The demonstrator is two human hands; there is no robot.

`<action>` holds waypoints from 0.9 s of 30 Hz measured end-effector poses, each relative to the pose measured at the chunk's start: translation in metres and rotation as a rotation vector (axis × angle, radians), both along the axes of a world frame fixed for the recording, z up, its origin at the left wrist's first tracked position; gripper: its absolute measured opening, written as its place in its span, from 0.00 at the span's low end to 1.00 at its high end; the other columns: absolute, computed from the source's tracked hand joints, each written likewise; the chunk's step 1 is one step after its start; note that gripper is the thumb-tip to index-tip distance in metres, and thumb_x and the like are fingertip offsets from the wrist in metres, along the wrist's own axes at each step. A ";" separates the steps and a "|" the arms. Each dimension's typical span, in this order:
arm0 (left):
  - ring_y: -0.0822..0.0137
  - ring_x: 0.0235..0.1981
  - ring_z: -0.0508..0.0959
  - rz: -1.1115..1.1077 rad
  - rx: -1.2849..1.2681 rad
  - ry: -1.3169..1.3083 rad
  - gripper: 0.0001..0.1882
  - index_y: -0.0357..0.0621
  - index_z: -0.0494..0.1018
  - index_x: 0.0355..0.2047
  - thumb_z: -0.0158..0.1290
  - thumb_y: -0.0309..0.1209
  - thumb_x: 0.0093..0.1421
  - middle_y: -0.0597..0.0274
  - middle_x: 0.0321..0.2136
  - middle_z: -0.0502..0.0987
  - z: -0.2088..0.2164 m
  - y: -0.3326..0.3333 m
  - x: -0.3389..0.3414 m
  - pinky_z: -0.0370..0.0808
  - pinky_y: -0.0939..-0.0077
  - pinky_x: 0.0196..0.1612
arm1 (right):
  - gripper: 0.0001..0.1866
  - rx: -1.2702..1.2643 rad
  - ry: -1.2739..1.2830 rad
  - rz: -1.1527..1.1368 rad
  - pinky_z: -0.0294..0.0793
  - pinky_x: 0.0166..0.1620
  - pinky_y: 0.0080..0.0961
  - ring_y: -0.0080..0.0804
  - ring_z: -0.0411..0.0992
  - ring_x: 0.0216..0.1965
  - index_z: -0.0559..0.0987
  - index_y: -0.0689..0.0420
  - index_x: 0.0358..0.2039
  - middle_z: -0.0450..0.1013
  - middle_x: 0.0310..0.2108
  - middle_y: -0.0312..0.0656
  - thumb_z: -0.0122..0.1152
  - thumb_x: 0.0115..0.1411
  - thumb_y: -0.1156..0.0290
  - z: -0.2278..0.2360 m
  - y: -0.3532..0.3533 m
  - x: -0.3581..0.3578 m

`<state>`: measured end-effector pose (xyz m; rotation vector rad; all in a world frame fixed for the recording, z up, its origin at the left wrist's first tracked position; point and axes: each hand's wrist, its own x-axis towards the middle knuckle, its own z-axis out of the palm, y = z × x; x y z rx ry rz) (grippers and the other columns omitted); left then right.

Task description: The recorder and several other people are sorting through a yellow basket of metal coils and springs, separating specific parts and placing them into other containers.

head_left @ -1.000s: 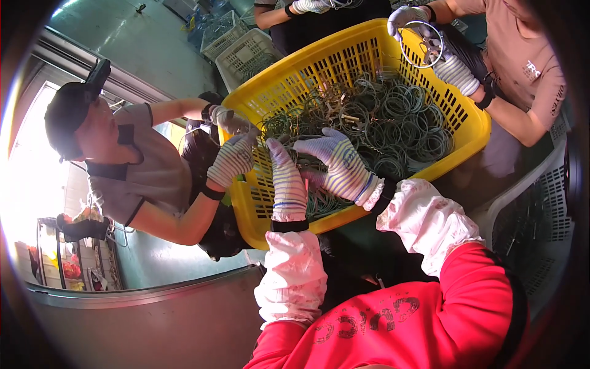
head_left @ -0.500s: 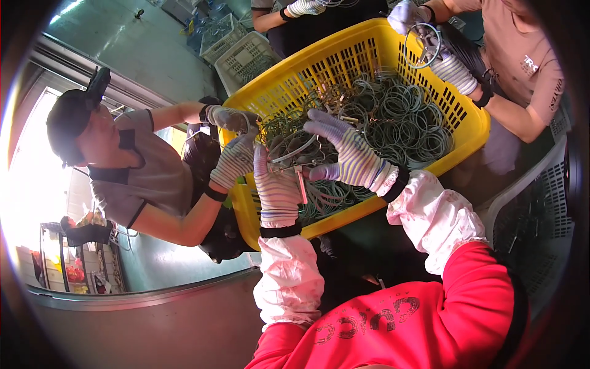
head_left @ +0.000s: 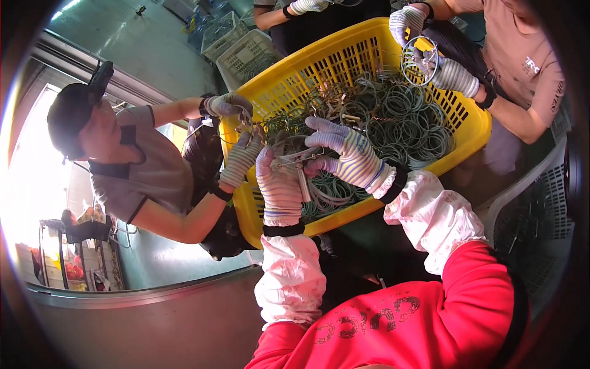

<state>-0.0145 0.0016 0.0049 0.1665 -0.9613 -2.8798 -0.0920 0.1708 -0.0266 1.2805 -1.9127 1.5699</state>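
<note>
My left hand point(head_left: 281, 190), in a striped knit glove, is closed around a grey wire loop point(head_left: 289, 158) over the near left edge of the basket. A pale narrow strip point(head_left: 305, 186) hangs down beside its palm. From the right, my right hand point(head_left: 353, 154), gloved alike, meets the same loop with bent thumb and fingers; its upper fingers stay raised. The exact contact is partly hidden by the fingers. Beneath both hands stands a yellow plastic basket point(head_left: 458, 161) holding many grey-green wire rings point(head_left: 399, 120), some with small metal fittings.
A co-worker at left point(head_left: 144, 166) handles a wire piece over the rim. Another at the right point(head_left: 522, 67) holds a wire ring point(head_left: 420, 60). A third person's gloved hand point(head_left: 307, 6) shows at the top. Pale crates point(head_left: 246, 58) stand behind; a grey crate point(head_left: 534, 209) is at right.
My right hand's thumb and fingers have drawn closer together at the wire loop. The left co-worker's hands have moved apart slightly. The right co-worker's ring has shifted a little downward.
</note>
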 end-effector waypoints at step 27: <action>0.53 0.40 0.80 -0.107 0.179 -0.125 0.41 0.46 0.68 0.62 0.53 0.61 0.56 0.50 0.51 0.77 -0.008 -0.009 0.002 0.79 0.60 0.33 | 0.27 0.104 -0.230 0.111 0.75 0.44 0.36 0.49 0.77 0.39 0.79 0.58 0.40 0.79 0.35 0.48 0.76 0.48 0.51 0.003 0.001 -0.005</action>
